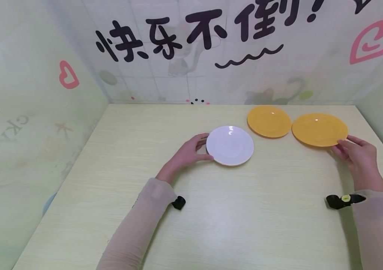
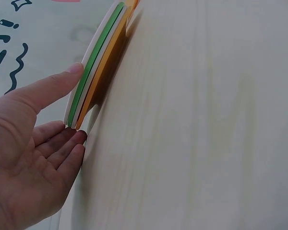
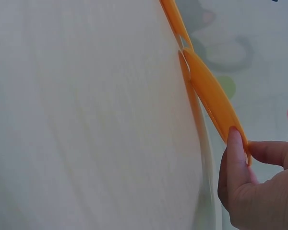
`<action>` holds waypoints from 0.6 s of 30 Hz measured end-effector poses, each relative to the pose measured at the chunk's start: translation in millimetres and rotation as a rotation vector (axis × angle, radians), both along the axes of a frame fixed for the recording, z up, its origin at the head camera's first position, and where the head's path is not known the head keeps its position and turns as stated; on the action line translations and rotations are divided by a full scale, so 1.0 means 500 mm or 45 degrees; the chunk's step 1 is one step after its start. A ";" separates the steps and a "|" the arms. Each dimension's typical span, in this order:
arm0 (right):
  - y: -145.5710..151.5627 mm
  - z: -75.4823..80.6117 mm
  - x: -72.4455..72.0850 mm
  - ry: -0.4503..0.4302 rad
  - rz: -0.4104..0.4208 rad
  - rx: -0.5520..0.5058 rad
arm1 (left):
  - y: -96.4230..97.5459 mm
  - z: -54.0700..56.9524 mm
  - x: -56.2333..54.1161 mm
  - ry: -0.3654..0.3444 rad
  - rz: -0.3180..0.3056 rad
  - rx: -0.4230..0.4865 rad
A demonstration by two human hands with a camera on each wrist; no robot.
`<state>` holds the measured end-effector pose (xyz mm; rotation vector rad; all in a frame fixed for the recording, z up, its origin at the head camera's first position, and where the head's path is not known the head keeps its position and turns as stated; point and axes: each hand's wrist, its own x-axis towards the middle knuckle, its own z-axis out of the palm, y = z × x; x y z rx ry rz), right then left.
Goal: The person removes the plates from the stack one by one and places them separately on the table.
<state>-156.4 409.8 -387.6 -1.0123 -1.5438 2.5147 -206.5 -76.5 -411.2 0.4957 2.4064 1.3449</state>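
Note:
A stack of plates (image 1: 230, 145) with a white one on top stands mid-table; its side, in the left wrist view, shows white, green and orange edges (image 2: 93, 72). My left hand (image 1: 191, 150) holds the stack at its left side, thumb on the top rim and fingers at the lower edge. Over at the right, my right hand (image 1: 360, 155) pinches the near right rim of an orange plate (image 1: 319, 129). That plate tilts, its held side raised off the table in the right wrist view (image 3: 216, 96). Another orange plate (image 1: 269, 121) lies between it and the stack.
The pale wooden table (image 1: 245, 225) meets a back wall (image 1: 164, 86) with black lettering and pink hearts. Side walls (image 1: 26, 112) stand to the left and right. A black strap (image 1: 343, 201) sits on the right wrist.

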 end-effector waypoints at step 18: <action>0.011 0.002 0.008 -0.086 0.077 -0.004 | 0.000 0.001 0.001 0.012 -0.006 -0.006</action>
